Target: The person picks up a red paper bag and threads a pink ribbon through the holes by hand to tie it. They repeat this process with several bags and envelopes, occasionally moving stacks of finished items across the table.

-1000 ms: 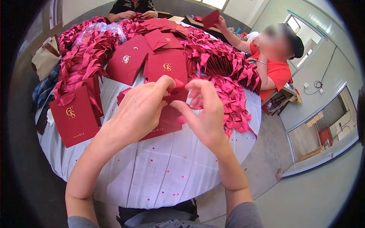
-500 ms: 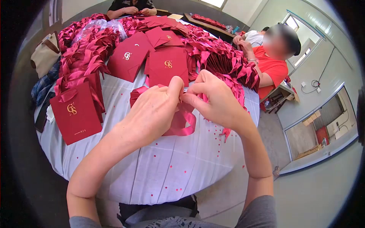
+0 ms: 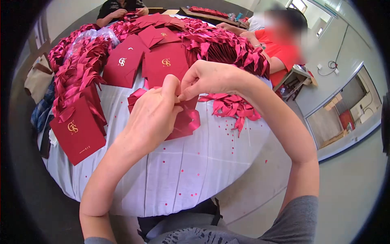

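Near the middle of the white-covered table (image 3: 134,191), my left hand (image 3: 156,112) and my right hand (image 3: 207,79) meet fingertip to fingertip, both pinched. What lies between the fingertips is too small to make out. Just beneath them is a dark red paper bag (image 3: 178,129) with a pink ribbon (image 3: 191,118), partly hidden by my left hand. Behind it lie flat red bags (image 3: 165,61) with gold logos. A loose heap of pink ribbons (image 3: 233,107) sits right of my hands.
At the left stand rows of ribboned red bags (image 3: 79,132). More bags (image 3: 227,53) are packed at the back right. One person (image 3: 280,44) in red sits at the right, another (image 3: 122,10) at the far side. Small red dots are scattered on the cloth.
The view has shifted, so the table things appear further left. My right wrist is raised and turned more sideways, and more of the red bag and the ribbon heap shows.
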{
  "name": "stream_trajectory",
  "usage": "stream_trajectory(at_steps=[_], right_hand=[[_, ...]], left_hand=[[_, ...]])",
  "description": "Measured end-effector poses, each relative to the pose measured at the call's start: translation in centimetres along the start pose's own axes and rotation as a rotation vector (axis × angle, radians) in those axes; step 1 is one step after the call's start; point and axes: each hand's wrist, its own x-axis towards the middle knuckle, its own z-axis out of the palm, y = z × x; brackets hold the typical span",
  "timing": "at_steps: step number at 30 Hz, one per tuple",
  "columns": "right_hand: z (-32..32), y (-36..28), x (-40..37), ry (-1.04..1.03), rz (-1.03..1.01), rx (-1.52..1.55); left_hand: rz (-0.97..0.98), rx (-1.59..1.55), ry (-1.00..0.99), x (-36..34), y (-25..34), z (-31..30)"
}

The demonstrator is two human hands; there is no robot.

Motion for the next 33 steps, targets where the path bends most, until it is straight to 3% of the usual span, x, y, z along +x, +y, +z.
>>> stream_trajectory(at_steps=[3,8,10,12,18,19,21,22,26,32,33], right_hand=[[0.1,0.0,-0.3,0.013,-0.040,0.001],[-0.5,-1.7,-0.1,-0.086,-0.004,-0.288],[-0.4,-1.0,0.6,-0.069,0.000,-0.222],[0.0,-0.3,0.7,-0.067,0.009,-0.162],[2.5,2.0,0.5,0.216,0.033,0.321],[3.0,2.0,0.3,0.311,-0.125,0.466],[1.5,1.7,0.3,0.451,-0.074,0.471],[1.0,1.8,0.8,0.444,-0.193,0.475],[0.5,2.2,0.6,0.489,-0.137,0.397],[0.2,3.3,2.9,0.801,-0.145,0.482],[0.2,3.5,3.4,0.842,-0.155,0.487]], left_hand=[[0.009,0.010,-0.002,0.1,0.1,0.2],[0.003,0.004,-0.005,-0.1,0.2,0.8],[-0.114,-0.035,-0.026,-0.1,0.4,0.5],[-0.095,-0.037,-0.026,-0.1,0.1,0.5],[-0.065,-0.081,-0.025,0.0,-0.1,0.2],[-0.078,-0.121,-0.024,0.1,0.0,0.2],[-0.059,-0.113,-0.047,0.0,0.4,0.3],[-0.046,-0.102,-0.063,0.0,0.5,0.2],[-0.049,-0.123,-0.054,0.1,0.0,0.1],[-0.081,-0.060,-0.142,0.4,0.6,-0.9],[-0.108,-0.153,-0.230,0.2,0.5,-0.9]])
